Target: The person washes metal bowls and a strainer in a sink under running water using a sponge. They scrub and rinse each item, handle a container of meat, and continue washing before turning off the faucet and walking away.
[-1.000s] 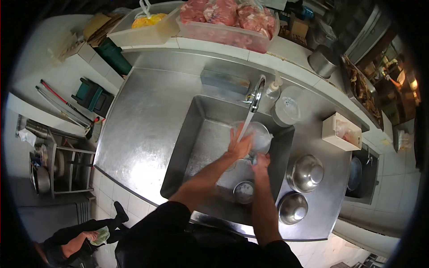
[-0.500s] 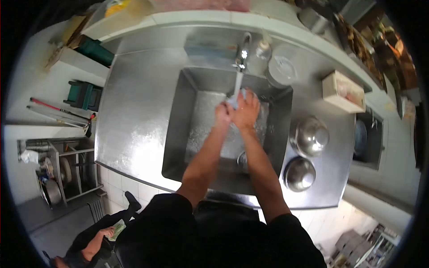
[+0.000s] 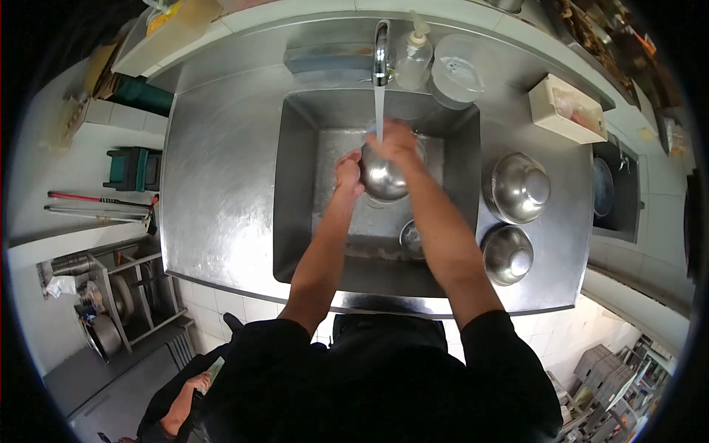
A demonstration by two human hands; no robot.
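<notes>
A shiny metal bowl [image 3: 385, 181] is in the sink [image 3: 303, 214], under the stream from the running faucet [image 3: 381, 55]. My left hand [image 3: 349, 173] grips the bowl at its left side. On the upper part of the bowl is my right hand [image 3: 399, 142], smeared by motion, closed over a light-blue cloth of which only a bit shows by the water. A smaller round metal piece [image 3: 411, 238] lies on the sink floor, partly hidden behind my right forearm.
Two upturned metal bowls [image 3: 518, 188] rest on the counter right of the sink. Behind the sink stand a pump bottle [image 3: 413, 59] and clear plastic tubs [image 3: 458, 74]. A cream container [image 3: 565, 111] is at the back right. Another person's hand [image 3: 198, 382] shows at lower left.
My hands were together on the cloth under the water; now they are apart, the left on a metal bowl that did not show before. The camera view has shifted slightly.
</notes>
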